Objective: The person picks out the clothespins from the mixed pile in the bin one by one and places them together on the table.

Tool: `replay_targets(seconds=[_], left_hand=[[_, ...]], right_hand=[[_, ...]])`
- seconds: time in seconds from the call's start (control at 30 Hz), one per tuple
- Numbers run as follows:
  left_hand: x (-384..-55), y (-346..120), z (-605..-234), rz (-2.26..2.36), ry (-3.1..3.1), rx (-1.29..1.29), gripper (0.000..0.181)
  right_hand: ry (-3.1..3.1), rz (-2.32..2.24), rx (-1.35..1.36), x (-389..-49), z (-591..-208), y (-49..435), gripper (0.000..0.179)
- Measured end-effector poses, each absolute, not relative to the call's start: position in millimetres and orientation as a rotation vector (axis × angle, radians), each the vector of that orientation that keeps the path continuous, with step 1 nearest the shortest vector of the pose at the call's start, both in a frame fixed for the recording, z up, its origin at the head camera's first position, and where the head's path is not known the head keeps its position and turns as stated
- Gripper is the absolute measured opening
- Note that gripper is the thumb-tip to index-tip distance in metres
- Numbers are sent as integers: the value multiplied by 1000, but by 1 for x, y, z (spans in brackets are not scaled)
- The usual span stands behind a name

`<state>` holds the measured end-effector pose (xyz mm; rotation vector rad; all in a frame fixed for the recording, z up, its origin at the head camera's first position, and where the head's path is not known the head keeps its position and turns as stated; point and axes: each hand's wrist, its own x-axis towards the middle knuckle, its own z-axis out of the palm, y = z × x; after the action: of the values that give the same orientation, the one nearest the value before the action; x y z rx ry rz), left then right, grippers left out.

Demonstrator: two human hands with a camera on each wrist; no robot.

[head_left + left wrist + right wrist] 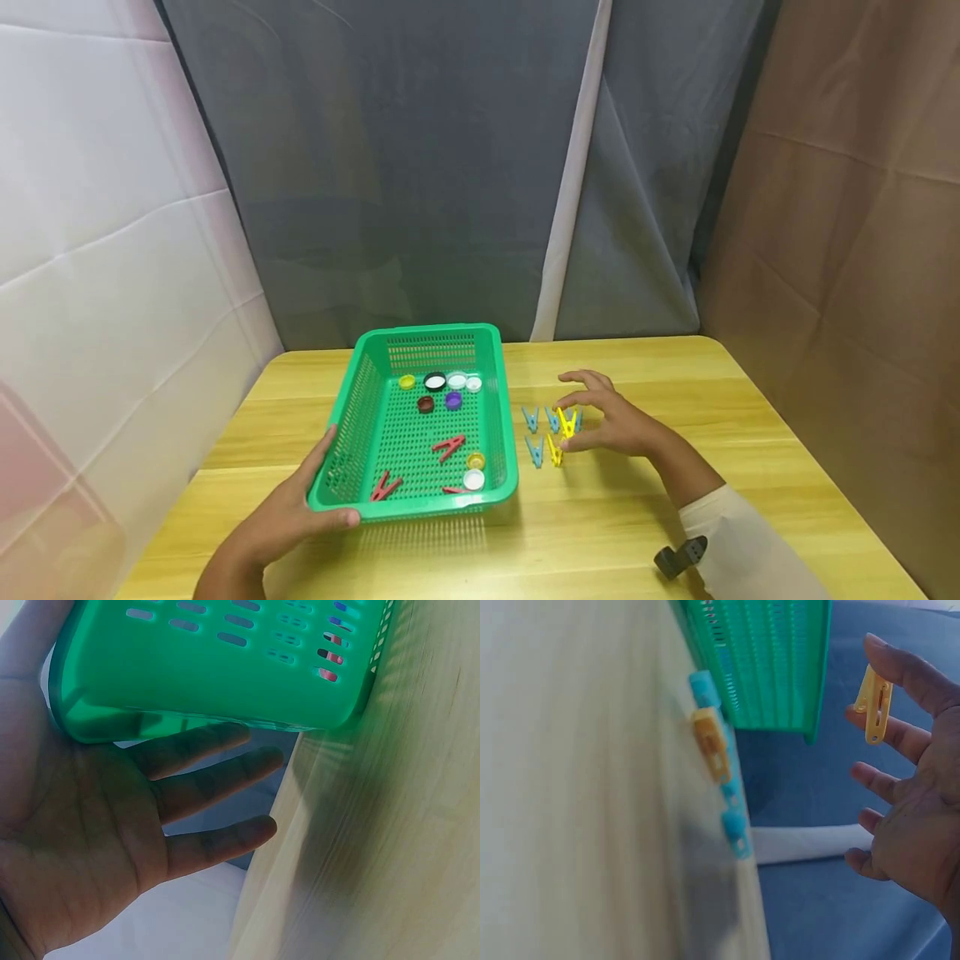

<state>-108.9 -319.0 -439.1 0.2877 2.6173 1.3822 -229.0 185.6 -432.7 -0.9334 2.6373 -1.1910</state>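
Pinching one yellow clothespin [567, 423] beside the green basket [412, 507]

Head: right of center, the right hand [611, 425] pinches it near blue clothespins [535, 451] on the desk [585, 542]; the step looks like a pickup. Lower left, the left hand [281, 508] straddles the basket's corner.

Left wrist: center-left, three fingers spread straight.

Right wrist: upper right, thumb and forefinger pinch the clothespin; moving it calls for a steady pinch.

A yellow V-shaped plastic clothespin [566, 423] is pinched in the right grip [617, 423], off the tabletop [750, 467]. To its left, a green rectangular perforated plastic basket [412, 506] holds caps [453, 402] and red clothespins [450, 447], its near-left corner against the left grip [288, 507].
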Motion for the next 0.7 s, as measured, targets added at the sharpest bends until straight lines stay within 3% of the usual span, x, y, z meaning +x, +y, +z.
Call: replay_targets(seconds=[0.7], left_hand=[[-109, -318, -439, 1385, 2624, 300, 129]], right_hand=[[2674, -1105, -786, -228, -480, 212, 62]])
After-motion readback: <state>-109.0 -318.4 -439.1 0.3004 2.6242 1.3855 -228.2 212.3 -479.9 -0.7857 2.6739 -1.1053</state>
